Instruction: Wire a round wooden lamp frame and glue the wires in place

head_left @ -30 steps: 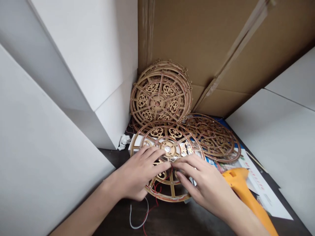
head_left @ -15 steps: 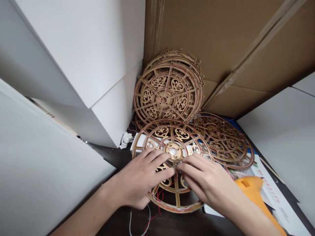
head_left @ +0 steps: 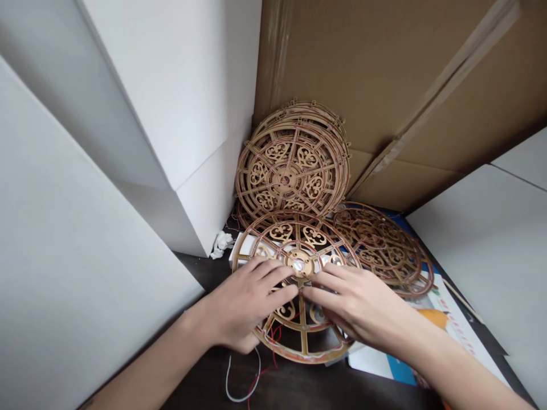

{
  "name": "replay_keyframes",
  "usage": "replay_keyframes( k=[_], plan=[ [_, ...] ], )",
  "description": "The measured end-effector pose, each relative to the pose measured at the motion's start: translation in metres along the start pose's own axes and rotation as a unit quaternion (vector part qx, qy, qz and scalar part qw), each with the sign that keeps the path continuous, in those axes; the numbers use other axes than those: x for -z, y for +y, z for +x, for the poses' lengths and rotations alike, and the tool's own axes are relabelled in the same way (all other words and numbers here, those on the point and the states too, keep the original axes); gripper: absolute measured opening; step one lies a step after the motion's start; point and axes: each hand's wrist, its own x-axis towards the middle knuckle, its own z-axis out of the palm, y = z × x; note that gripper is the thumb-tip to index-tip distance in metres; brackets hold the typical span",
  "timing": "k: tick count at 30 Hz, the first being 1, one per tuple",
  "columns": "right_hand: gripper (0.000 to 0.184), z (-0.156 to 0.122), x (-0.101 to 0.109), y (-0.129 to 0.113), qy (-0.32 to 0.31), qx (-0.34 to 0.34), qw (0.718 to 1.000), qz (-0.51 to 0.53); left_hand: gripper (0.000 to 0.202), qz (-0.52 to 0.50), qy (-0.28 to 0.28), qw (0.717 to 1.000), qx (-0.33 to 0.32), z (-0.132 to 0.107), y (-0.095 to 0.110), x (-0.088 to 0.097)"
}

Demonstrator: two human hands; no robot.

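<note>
A round golden openwork frame (head_left: 304, 341) with scroll ornaments, a ring hub and thin red and white wire along its ribs lies tilted before me. My left hand (head_left: 252, 299) grips it from the left, fingers over the top near the hub, thumb mostly hidden below. My right hand (head_left: 350, 296) is closed just below the hub, fingertips close to the left ones. Its thumb is out of sight, and whatever it pinches is too small to make out. Loose red wire (head_left: 274, 347) and a white wire loop (head_left: 243, 398) hang under the frame.
Several similar round frames (head_left: 294, 176) lean against a cardboard sheet (head_left: 363, 74) behind. More frames (head_left: 384, 250) lie at the right, near a printed white sheet (head_left: 464, 336) and a partly hidden orange object (head_left: 433, 318). White panels (head_left: 179, 85) rise at left; crumpled tissue (head_left: 222, 244) lies beside them.
The view has shifted slightly. My right forearm now covers most of the orange object. Both hands stay near the hub, their fingertips a little lower on the frame and still close together.
</note>
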Motion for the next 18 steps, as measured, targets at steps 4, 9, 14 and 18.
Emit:
replay_keyframes(
  k=[4, 9, 14, 18],
  plan=[
    [0.012, 0.007, 0.008, 0.001, -0.045, 0.004, 0.999, 0.001, 0.076, -0.007, 0.016, 1.0, -0.002, -0.002, 0.0, 0.002],
    [0.018, 0.004, 0.014, 0.0, -0.024, -0.112, 0.986, 0.121, 0.077, -0.011, 0.017, 1.0, 0.0, -0.003, 0.001, 0.003],
    [0.01, 0.009, 0.013, -0.004, -0.046, -0.195, 0.972, 0.123, 0.077, 0.003, 0.013, 1.0, 0.0, -0.004, 0.003, 0.004],
    [0.01, 0.023, 0.014, -0.005, -0.105, -0.152, 0.983, 0.004, 0.079, 0.012, 0.017, 1.0, -0.001, -0.005, 0.003, 0.003]
  ],
)
